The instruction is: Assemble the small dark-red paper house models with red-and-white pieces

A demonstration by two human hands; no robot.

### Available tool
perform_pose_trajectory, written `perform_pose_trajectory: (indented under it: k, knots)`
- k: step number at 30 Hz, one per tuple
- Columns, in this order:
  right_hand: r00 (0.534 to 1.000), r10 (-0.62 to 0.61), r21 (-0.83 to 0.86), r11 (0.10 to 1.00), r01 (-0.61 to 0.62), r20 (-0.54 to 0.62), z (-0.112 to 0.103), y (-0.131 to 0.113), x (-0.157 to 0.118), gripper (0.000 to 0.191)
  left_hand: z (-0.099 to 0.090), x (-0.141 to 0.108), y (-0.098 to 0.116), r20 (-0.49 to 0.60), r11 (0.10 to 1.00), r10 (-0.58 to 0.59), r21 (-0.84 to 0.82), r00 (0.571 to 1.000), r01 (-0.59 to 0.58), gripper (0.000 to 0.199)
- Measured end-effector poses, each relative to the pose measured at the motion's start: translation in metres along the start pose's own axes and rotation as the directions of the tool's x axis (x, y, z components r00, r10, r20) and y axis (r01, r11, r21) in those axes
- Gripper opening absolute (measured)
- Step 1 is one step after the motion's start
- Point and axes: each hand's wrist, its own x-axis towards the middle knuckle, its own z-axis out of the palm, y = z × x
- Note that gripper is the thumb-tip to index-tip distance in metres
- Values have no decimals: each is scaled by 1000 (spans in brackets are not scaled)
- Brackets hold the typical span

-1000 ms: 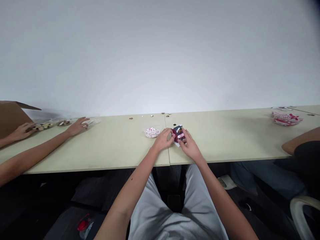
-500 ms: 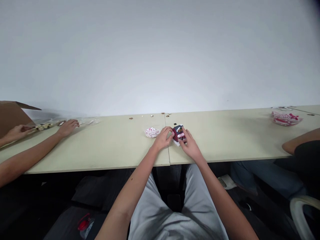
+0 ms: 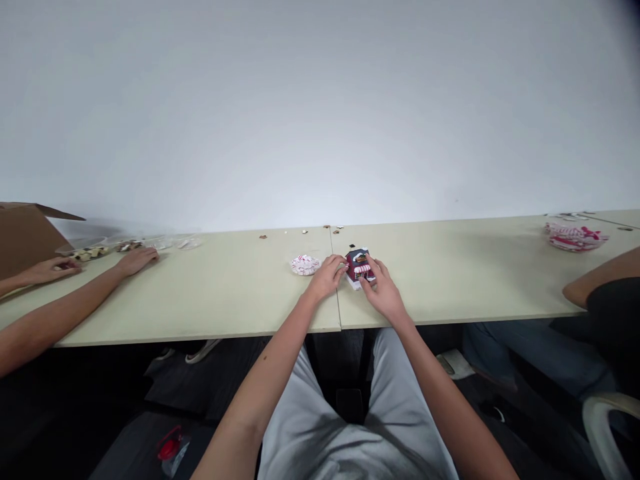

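A long cream laminate tabletop [image 3: 450,293] runs ahead of me, with open room right of my hands. A dark maroon house-shaped model [image 3: 359,265] with a white striped awning sits just right of the table seam [image 3: 339,300]; it shows more of its front than half a second ago. My left hand [image 3: 326,278] and right hand [image 3: 383,293] grip it from both sides, fingers [image 3: 373,270] partly closed. A round red-and-white patterned pile [image 3: 305,265] lies just beside my left hand.
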Motion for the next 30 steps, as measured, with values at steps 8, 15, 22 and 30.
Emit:
perform_pose_trajectory:
  k: [8, 15, 22, 30]
  knots:
    - [1000, 26, -184, 983, -25, 3, -2, -8, -3, 65, 2, 0, -3, -18, 1000, -19, 24, 1000, 19, 24]
    - [1000, 14, -336, 942, -13, 0, -3, -12, -5, 65, 3, -1, -3, -15, 998, -32, 48, 999, 32, 24]
    - [1000, 6, -343, 939, -7, -4, -2, -11, -4, 64, 2, 0, -1, -7, 998, -44, 53, 999, 44, 23]
    - [1000, 14, -316, 949, -14, -2, -2, -10, -4, 65, 0, -1, 3, -1, 998, -45, 52, 999, 45, 26]
